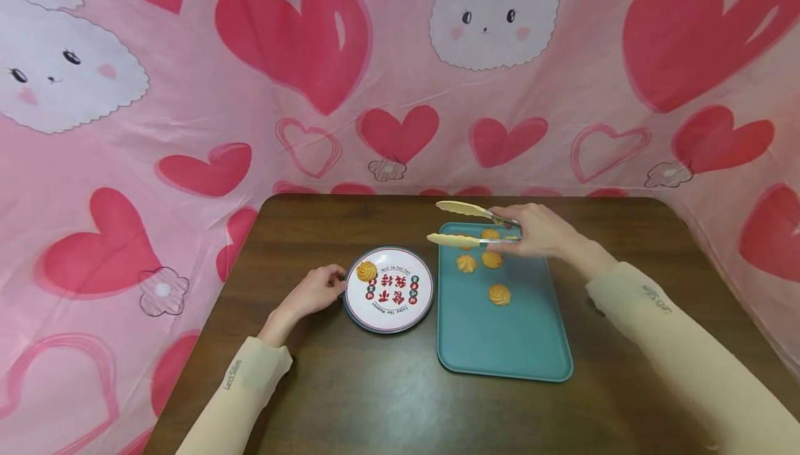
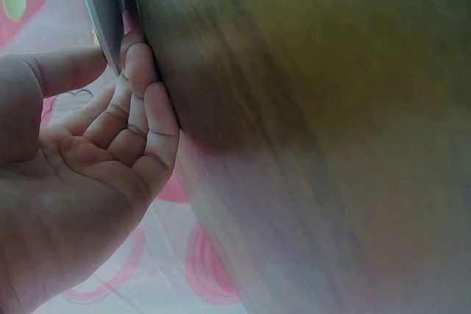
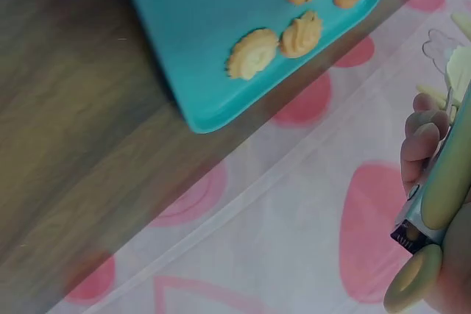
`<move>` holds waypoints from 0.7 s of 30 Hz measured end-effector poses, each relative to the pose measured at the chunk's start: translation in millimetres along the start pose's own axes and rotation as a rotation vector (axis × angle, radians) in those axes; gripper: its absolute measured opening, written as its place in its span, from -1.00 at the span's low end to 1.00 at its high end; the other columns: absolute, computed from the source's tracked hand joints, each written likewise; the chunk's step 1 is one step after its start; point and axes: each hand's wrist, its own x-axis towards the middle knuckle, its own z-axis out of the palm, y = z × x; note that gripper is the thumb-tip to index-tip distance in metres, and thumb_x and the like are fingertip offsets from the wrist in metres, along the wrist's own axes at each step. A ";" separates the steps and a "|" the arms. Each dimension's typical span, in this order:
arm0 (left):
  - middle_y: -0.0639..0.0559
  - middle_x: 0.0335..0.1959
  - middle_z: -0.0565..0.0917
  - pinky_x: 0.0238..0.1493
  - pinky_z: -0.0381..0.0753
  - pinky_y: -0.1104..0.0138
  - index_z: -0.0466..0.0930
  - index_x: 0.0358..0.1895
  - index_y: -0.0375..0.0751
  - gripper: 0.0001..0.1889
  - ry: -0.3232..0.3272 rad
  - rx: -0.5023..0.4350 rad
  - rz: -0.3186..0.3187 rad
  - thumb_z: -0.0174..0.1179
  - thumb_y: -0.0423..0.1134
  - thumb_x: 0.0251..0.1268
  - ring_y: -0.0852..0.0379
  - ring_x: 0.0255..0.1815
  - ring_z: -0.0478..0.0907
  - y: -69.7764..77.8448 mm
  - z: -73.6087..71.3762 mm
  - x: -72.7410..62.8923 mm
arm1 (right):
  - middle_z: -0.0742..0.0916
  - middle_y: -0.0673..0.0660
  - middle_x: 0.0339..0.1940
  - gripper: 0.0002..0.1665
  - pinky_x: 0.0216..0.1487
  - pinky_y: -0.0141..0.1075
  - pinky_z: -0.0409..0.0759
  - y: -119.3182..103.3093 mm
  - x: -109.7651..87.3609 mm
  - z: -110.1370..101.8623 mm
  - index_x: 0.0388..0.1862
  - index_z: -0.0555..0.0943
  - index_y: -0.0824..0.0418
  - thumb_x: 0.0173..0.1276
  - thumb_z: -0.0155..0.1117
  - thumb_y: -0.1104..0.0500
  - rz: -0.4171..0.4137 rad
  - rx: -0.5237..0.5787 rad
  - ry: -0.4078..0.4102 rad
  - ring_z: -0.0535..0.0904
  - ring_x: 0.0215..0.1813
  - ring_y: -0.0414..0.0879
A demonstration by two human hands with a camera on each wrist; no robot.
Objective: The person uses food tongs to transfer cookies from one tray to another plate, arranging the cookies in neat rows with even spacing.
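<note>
Head view shows us our right hand [image 1: 540, 229] gripping spread tongs [image 1: 462, 240] over the tray [image 1: 506, 344], near the far edge of the surface [image 1: 350, 399]. Our left hand [image 1: 317, 289] pinches the plate [image 1: 361, 305] by its left edge, beside one cookie [image 1: 367, 271].

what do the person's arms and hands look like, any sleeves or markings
The left sleeve and right sleeve are long and plain cream, ending in loose cuffs near the wrists. Each bears small dark lettering near the cuff, apparently starting "Let's". The left hand and right hand wear no gloves.
</note>
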 end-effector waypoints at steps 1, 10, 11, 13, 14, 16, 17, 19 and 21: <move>0.00 -0.43 0.60 -0.40 0.50 0.26 0.55 0.14 -0.34 -0.68 -0.001 -0.002 -0.002 0.18 -0.24 0.44 0.10 -0.45 0.53 -0.6 0.0 0.0 | 0.74 0.16 0.04 -0.04 -0.13 -0.07 0.57 1.5 -4.4 -0.9 0.33 0.53 0.26 0.11 0.48 -0.30 0.001 0.000 0.001 0.60 -0.26 -0.09; 0.00 -0.41 0.60 -0.39 0.50 0.26 0.56 0.14 -0.32 -0.67 -0.004 -0.002 -0.014 0.18 -0.22 0.44 0.09 -0.43 0.52 -3.9 1.2 -0.6 | 0.75 0.12 -0.08 -0.06 -0.19 -0.10 0.57 13.4 -50.2 -1.9 0.30 0.55 0.30 0.14 0.45 -0.33 0.011 0.002 0.022 0.58 -0.32 -0.10; 0.00 -0.41 0.60 -0.39 0.50 0.26 0.56 0.15 -0.31 -0.67 -0.003 0.000 -0.013 0.18 -0.21 0.44 0.09 -0.43 0.52 -3.6 1.2 -0.3 | 0.75 0.12 -0.08 -0.06 -0.20 -0.10 0.58 14.9 -55.8 -1.2 0.29 0.55 0.30 0.15 0.45 -0.33 0.015 -0.002 0.023 0.57 -0.32 -0.11; 0.00 -0.41 0.61 -0.40 0.50 0.27 0.56 0.14 -0.32 -0.67 -0.001 0.005 -0.005 0.18 -0.22 0.44 0.09 -0.44 0.52 -3.2 1.1 0.2 | 0.76 0.10 -0.14 -0.07 -0.24 -0.12 0.56 17.5 -66.7 0.4 0.29 0.55 0.31 0.15 0.45 -0.32 0.026 -0.007 0.017 0.50 -0.42 -0.13; 0.00 -0.42 0.61 -0.41 0.49 0.27 0.56 0.14 -0.32 -0.67 0.000 0.003 -0.003 0.18 -0.21 0.44 0.10 -0.44 0.52 -3.1 1.3 0.5 | 0.76 0.12 -0.08 -0.07 -0.20 -0.09 0.59 19.0 -71.7 1.4 0.28 0.56 0.32 0.15 0.46 -0.31 0.028 -0.008 0.020 0.51 -0.40 -0.13; 0.00 -0.43 0.61 -0.41 0.49 0.28 0.56 0.13 -0.32 -0.68 0.002 -0.001 0.000 0.18 -0.22 0.44 0.10 -0.44 0.53 -2.7 1.4 1.2 | 0.76 0.13 -0.05 -0.08 -0.18 -0.07 0.60 20.9 -81.6 2.7 0.28 0.56 0.31 0.15 0.46 -0.30 0.032 -0.007 0.021 0.53 -0.42 -0.15; 0.00 -0.43 0.61 -0.41 0.49 0.28 0.56 0.13 -0.33 -0.68 0.001 -0.003 0.004 0.18 -0.22 0.44 0.10 -0.45 0.53 -2.4 1.5 1.5 | 0.76 0.13 -0.04 -0.08 -0.14 -0.04 0.62 21.6 -86.2 3.2 0.28 0.56 0.31 0.15 0.47 -0.30 0.034 -0.003 0.022 0.54 -0.41 -0.17; 0.00 -0.43 0.61 -0.41 0.49 0.28 0.56 0.12 -0.33 -0.69 0.000 -0.012 0.004 0.19 -0.23 0.44 0.11 -0.45 0.53 -1.6 1.1 1.7 | 0.76 0.12 -0.03 -0.08 -0.14 -0.03 0.62 22.8 -94.6 4.2 0.29 0.56 0.29 0.15 0.46 -0.31 0.043 0.006 0.016 0.51 -0.45 -0.18; 0.00 -0.43 0.61 -0.41 0.49 0.27 0.56 0.13 -0.33 -0.69 -0.002 -0.014 0.004 0.19 -0.23 0.43 0.11 -0.45 0.53 -0.9 -0.2 1.6 | 0.76 0.14 0.01 -0.09 -0.12 0.00 0.63 23.8 -101.7 5.0 0.28 0.56 0.29 0.15 0.46 -0.30 0.052 0.014 0.010 0.57 -0.38 -0.19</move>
